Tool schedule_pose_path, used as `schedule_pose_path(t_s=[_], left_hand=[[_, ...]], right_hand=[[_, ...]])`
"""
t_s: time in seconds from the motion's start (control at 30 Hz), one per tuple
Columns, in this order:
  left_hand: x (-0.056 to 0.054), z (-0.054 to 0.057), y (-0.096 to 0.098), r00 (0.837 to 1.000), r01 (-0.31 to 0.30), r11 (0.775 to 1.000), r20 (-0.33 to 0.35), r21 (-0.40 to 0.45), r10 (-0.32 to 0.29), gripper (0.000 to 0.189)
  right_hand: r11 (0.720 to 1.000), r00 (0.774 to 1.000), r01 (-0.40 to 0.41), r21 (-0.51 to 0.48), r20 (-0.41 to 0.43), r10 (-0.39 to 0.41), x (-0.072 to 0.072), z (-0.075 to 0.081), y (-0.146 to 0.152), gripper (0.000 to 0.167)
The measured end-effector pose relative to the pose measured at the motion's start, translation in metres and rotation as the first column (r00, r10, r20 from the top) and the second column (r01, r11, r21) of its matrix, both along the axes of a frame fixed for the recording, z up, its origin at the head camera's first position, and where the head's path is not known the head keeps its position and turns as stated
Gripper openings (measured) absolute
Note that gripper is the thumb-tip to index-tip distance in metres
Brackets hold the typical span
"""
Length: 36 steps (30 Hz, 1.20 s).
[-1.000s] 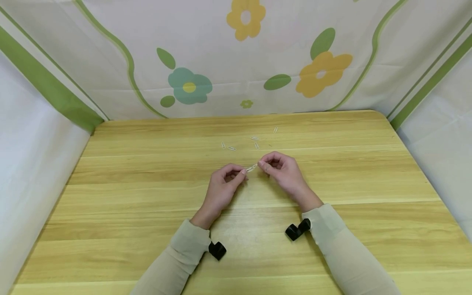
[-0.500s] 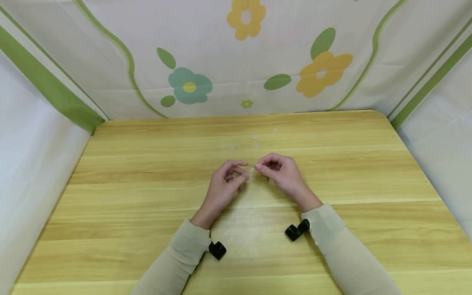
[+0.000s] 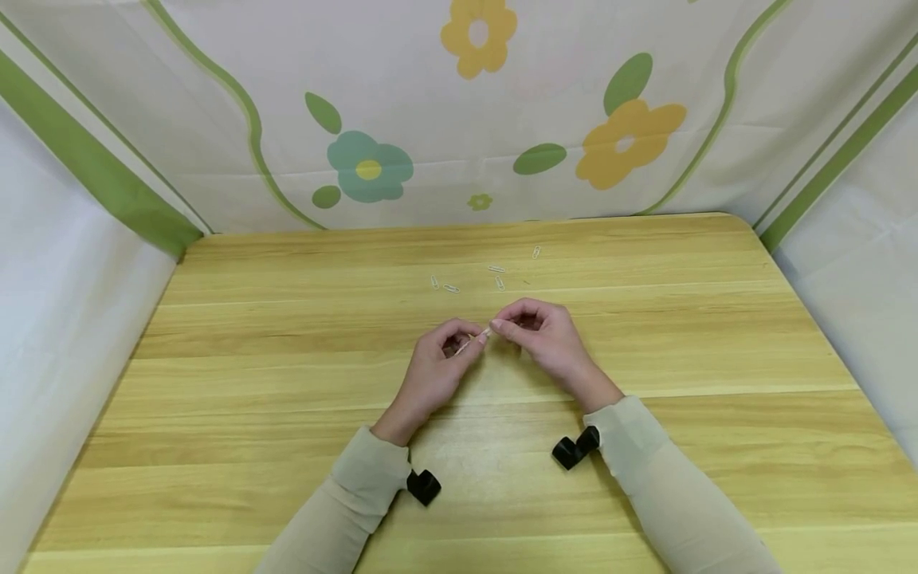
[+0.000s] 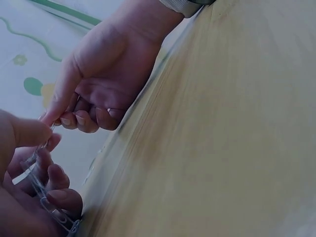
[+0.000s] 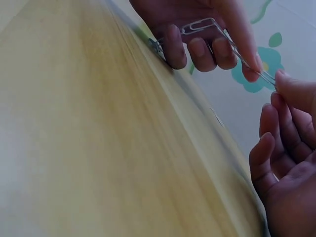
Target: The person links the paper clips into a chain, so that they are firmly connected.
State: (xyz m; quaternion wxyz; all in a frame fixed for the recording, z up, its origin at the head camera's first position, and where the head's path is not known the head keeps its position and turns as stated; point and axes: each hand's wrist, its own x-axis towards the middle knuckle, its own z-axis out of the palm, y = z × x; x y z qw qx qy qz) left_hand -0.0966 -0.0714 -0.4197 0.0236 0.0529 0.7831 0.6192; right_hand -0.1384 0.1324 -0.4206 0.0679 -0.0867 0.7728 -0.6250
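Note:
My left hand (image 3: 436,365) pinches a chain of linked silvery paper clips (image 5: 198,26) between thumb and index finger. The chain's tail drapes across its curled lower fingers, as the left wrist view also shows with the linked clips (image 4: 37,183). Right beside it, my right hand (image 3: 547,339) pinches the end paper clip (image 5: 267,77) between thumb and index fingertip. Both sets of fingertips nearly meet above the table. How the end clip joins the chain is partly hidden by the fingers.
Several loose paper clips (image 3: 451,288) lie on the wooden table (image 3: 287,359) beyond the hands, one paper clip (image 3: 536,252) farther back to the right. A floral curtain (image 3: 445,112) hangs along the back edge. Black wrist cameras (image 3: 425,487) sit at both cuffs.
My left fingers loosened and spread half a second ago, and now pinch again nearer the right fingertips. The right hand moved slightly left. More of the chain now hangs back in the left hand.

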Motion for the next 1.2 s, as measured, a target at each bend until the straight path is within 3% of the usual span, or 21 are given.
schedule_pose_path(t_s=[0.13, 0.23, 0.3, 0.43, 0.53, 0.67, 0.8, 1.07, 1.13, 1.2], left_hand=[[-0.001, -0.001, -0.001, 0.998, -0.048, 0.996, 0.049, 0.078, 0.044, 0.014], [-0.002, -0.002, -0.001, 0.995, -0.064, 0.986, 0.082, 0.152, 0.052, 0.017], [-0.002, -0.002, -0.002, 0.994, -0.071, 0.978, 0.097, 0.195, 0.053, 0.018], [-0.002, -0.003, -0.003, 0.991, -0.091, 0.962, 0.116, 0.256, 0.063, 0.02], [-0.002, -0.003, -0.003, 0.989, -0.109, 0.955, 0.126, 0.275, 0.077, 0.02], [-0.003, -0.004, -0.005, 0.988, -0.12, 0.954, 0.129, 0.276, 0.087, 0.02], [-0.003, -0.004, -0.005, 0.987, -0.121, 0.954, 0.134, 0.276, 0.087, 0.019], [-0.002, -0.004, -0.006, 0.984, -0.132, 0.951, 0.15, 0.28, 0.092, 0.018], [-0.003, -0.005, -0.006, 0.985, -0.131, 0.95, 0.148, 0.284, 0.092, 0.016], [-0.003, -0.005, -0.006, 0.986, -0.128, 0.95, 0.144, 0.285, 0.089, 0.014]], right_hand=[[0.989, 0.991, 0.136, 0.052, -0.014, -0.135, -0.015, 0.002, 0.004, 0.024], [0.961, 0.97, 0.243, 0.13, -0.029, -0.241, -0.031, 0.004, 0.005, 0.025], [0.944, 0.963, 0.268, 0.193, -0.039, -0.266, -0.041, 0.005, 0.003, 0.024], [0.897, 0.968, 0.247, 0.368, -0.066, -0.24, -0.055, 0.008, -0.004, 0.023], [0.842, 0.977, 0.211, 0.496, -0.078, -0.199, -0.061, 0.011, -0.011, 0.024], [0.781, 0.984, 0.169, 0.601, -0.066, -0.163, -0.064, 0.015, -0.019, 0.021], [0.746, 0.989, 0.136, 0.652, -0.042, -0.144, -0.065, 0.02, -0.022, 0.019], [0.727, 0.997, 0.076, 0.682, -0.042, -0.066, -0.054, 0.021, -0.02, 0.019], [0.746, 0.998, 0.049, 0.664, -0.056, -0.016, -0.047, 0.019, -0.017, 0.018], [0.795, 0.996, 0.015, 0.607, -0.075, 0.038, -0.039, 0.016, -0.013, 0.017]])
